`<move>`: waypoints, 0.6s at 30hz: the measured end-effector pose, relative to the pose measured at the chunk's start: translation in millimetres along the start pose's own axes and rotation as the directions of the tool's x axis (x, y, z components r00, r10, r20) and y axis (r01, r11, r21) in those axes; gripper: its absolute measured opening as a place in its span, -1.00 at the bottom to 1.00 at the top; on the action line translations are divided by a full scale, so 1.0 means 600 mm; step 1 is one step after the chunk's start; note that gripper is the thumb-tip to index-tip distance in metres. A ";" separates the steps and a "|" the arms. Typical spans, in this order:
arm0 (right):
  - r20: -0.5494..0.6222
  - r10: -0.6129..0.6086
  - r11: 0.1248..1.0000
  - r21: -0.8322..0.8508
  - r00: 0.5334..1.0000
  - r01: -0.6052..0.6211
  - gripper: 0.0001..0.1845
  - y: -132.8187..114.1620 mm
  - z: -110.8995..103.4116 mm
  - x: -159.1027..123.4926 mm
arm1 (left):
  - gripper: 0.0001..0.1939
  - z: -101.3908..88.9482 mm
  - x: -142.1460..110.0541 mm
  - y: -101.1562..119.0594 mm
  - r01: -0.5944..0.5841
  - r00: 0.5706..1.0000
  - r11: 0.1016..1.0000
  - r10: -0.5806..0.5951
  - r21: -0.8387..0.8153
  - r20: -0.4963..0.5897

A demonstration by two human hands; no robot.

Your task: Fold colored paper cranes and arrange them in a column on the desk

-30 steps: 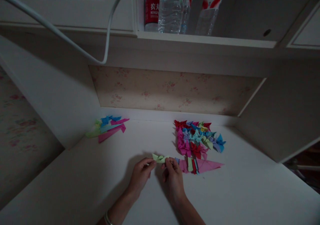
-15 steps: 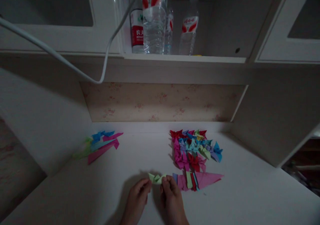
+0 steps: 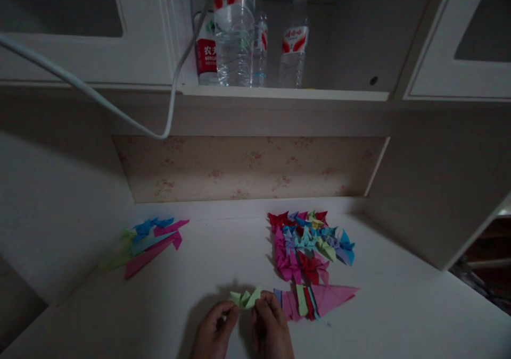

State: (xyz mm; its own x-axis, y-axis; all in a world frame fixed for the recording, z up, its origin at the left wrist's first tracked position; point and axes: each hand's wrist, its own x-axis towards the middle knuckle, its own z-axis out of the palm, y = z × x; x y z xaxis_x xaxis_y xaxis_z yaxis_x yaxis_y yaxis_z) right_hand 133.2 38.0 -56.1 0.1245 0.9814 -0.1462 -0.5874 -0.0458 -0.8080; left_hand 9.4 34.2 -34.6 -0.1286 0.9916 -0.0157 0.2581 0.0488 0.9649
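A light-green folded-paper piece (image 3: 246,298) is held just above the desk, pinched by its two ends: the left hand (image 3: 213,330) has thumb and fingertips closed on one end, the right hand (image 3: 272,327) closed likewise on the other. Just beside the right hand lies a row of flat folded paper strips (image 3: 302,301) in lilac, pink, green, red and blue, ending in a long pink point at the right. Behind it sits a dense heap of multicoloured folded-paper shapes (image 3: 305,242), red, magenta, blue, lilac, green and yellow, overlapping too much to count. Well apart at the far left is a small group of blue, magenta and green folded papers (image 3: 154,244), at least five pieces. Nothing on the desk stands between the hands and the held piece. Overhead, a thick white cable (image 3: 128,117) loops down across the cabinet and partly covers the leftmost of four plastic bottles (image 3: 235,50) on the open shelf; one has a red-and-white label low down, the others clear bodies. The smooth white desktop (image 3: 383,311) is dimly lit, enclosed by pale side panels, with a floral wallpaper strip (image 3: 251,170) along the back wall.
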 end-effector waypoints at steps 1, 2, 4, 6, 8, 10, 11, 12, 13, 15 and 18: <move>0.003 0.016 1.000 -0.002 1.000 -0.016 -0.53 -0.001 0.000 -0.001 | -0.40 0.000 0.000 0.001 0.002 1.000 1.000 -0.002 -0.002 -0.015; 0.007 0.036 0.999 0.002 0.999 -0.036 -0.53 -0.002 0.000 -0.002 | -0.39 0.000 0.000 0.003 0.005 1.000 1.000 -0.005 -0.006 -0.022; 0.013 0.051 0.998 0.019 0.999 -0.052 -0.53 -0.004 0.001 -0.003 | -0.38 -0.002 0.000 0.004 0.012 1.000 1.000 -0.012 -0.016 -0.006; 0.026 0.052 0.998 0.044 0.998 -0.053 -0.54 -0.006 0.003 -0.004 | -0.38 -0.003 0.001 0.002 0.018 1.000 0.999 -0.018 -0.026 0.009; 0.024 0.057 0.995 0.085 0.998 -0.059 -0.55 -0.007 0.003 -0.005 | -0.41 -0.004 0.000 -0.001 0.004 1.000 0.999 -0.004 -0.035 0.019; 0.041 0.071 0.993 0.096 0.997 -0.075 -0.57 -0.006 0.001 -0.007 | -0.47 -0.005 -0.003 -0.002 -0.018 0.999 0.999 0.020 -0.033 0.038; 0.054 0.080 0.992 0.089 0.995 -0.084 -0.57 -0.006 0.000 -0.008 | -0.50 -0.006 -0.005 -0.002 -0.029 0.998 0.999 0.031 -0.031 0.049; 0.066 0.088 0.993 0.077 0.994 -0.093 -0.57 -0.006 -0.002 -0.010 | -0.53 -0.007 -0.007 -0.001 -0.040 0.998 0.999 0.042 -0.031 0.057; 0.077 0.095 0.993 0.063 0.992 -0.100 -0.57 -0.007 -0.003 -0.013 | -0.55 -0.008 -0.010 0.001 -0.053 0.997 0.998 0.055 -0.034 0.061; 0.082 0.097 0.994 0.037 0.992 -0.100 -0.59 -0.009 -0.004 -0.019 | -0.58 -0.010 -0.015 0.005 -0.079 0.995 0.996 0.082 -0.044 0.064; 0.085 0.075 0.997 -0.006 0.994 -0.075 -0.62 -0.015 -0.003 -0.028 | -0.59 -0.012 -0.019 0.008 -0.104 0.992 0.994 0.106 -0.029 0.073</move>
State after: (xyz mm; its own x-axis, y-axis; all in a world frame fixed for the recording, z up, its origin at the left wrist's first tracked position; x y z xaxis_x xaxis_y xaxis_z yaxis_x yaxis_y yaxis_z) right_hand 137.9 21.8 -47.4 0.0120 0.9875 -0.1573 -0.5899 -0.1200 -0.7985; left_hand 5.3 22.5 -27.7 -0.0305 0.9973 0.0674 0.2418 -0.0581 0.9686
